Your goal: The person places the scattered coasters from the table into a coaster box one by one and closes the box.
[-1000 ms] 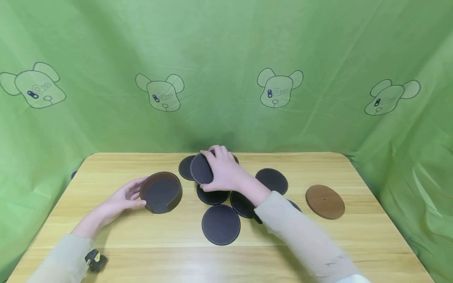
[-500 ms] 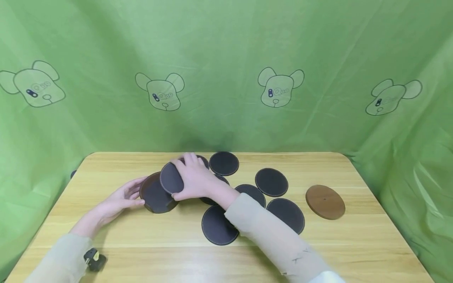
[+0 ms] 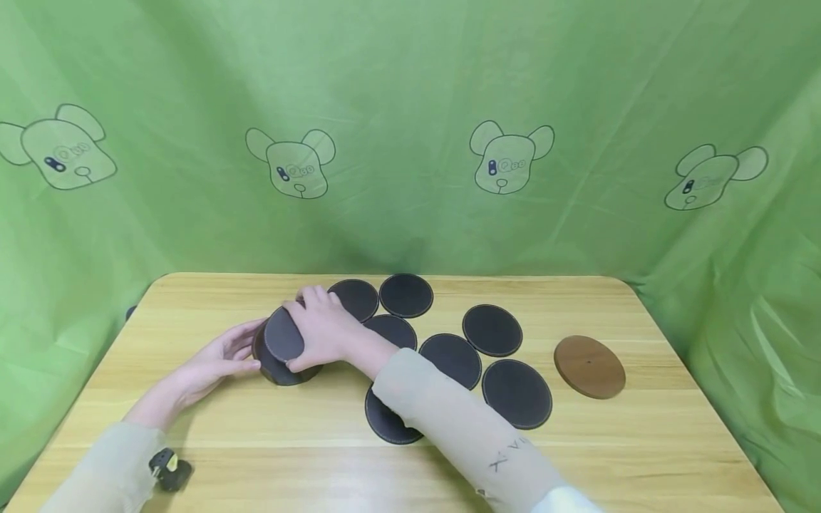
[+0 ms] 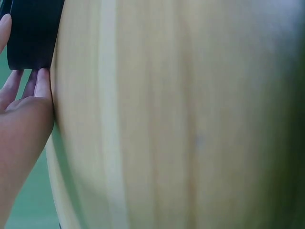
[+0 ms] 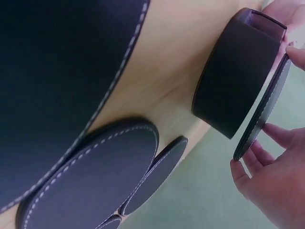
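Stitched disc (image 3: 282,336), one: held in the grip of the right hand (image 3: 323,328), just above the round holder (image 5: 233,76), table (image 3: 288,456) left. Left hand (image 3: 214,363): grip curled about that holder's left side. Also: seven dark discs (image 3: 450,362), centre, the nearest partly behind the right sleeve (image 3: 449,434); brown disc (image 3: 589,366), right.

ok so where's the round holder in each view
Head: left of centre, the holder sits partly hidden behind the coaster in the right hand.
Left wrist: top left corner, the holder is by the left hand, cut off at the top.
Right wrist: upper right, the holder is beside the held coaster.
Shared landmark: the wooden table.
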### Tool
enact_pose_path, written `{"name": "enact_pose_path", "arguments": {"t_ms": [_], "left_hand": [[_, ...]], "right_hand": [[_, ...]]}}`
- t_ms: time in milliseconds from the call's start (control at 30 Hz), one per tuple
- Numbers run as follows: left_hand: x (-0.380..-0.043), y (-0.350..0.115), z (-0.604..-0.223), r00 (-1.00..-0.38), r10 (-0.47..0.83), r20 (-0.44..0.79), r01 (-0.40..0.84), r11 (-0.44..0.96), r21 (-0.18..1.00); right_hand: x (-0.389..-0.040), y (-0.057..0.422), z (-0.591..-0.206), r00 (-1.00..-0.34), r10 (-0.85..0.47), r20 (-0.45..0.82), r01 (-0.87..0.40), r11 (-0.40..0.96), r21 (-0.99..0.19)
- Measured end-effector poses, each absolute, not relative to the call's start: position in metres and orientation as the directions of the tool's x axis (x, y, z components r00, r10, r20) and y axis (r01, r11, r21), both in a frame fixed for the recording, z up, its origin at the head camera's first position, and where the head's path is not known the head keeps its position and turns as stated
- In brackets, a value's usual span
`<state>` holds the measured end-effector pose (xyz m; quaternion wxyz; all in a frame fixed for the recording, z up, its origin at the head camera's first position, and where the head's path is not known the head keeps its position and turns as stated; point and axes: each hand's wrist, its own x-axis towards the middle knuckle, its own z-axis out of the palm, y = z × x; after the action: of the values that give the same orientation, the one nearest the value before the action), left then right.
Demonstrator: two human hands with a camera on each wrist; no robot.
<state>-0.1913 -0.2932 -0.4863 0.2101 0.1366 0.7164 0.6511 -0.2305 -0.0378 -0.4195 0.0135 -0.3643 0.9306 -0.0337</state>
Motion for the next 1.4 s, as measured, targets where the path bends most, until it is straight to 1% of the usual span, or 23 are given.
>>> {"name": "enact_pose_path", "arguments": {"t_ms": [167,533,900,1033,1400], "left_hand": [[-0.191,-0.293,-0.485,-0.869,0.481,-0.117,-0.069,0.117,0.991],[-0.193,-0.293,-0.486,-0.868,0.48,-0.125,-0.078,0.117,0.99],[-0.193,-0.294,-0.485,-0.866,0.48,-0.143,-0.091,0.132,0.987],[-0.193,-0.294,-0.485,-0.864,0.482,-0.145,-0.092,0.131,0.987],[-0.193,-0.293,-0.486,-0.864,0.486,-0.128,-0.079,0.119,0.99]], "right_hand": [[-0.227,-0.048,-0.42,-0.736,-0.676,-0.027,-0.676,0.737,-0.027],[-0.222,-0.063,-0.432,-0.725,-0.688,-0.028,-0.688,0.723,0.059],[-0.217,-0.063,-0.444,-0.724,-0.69,0.009,-0.684,0.719,0.127],[-0.217,-0.063,-0.447,-0.729,-0.684,0.016,-0.676,0.724,0.14],[-0.216,-0.058,-0.447,-0.73,-0.684,0.004,-0.679,0.725,0.114]]}}
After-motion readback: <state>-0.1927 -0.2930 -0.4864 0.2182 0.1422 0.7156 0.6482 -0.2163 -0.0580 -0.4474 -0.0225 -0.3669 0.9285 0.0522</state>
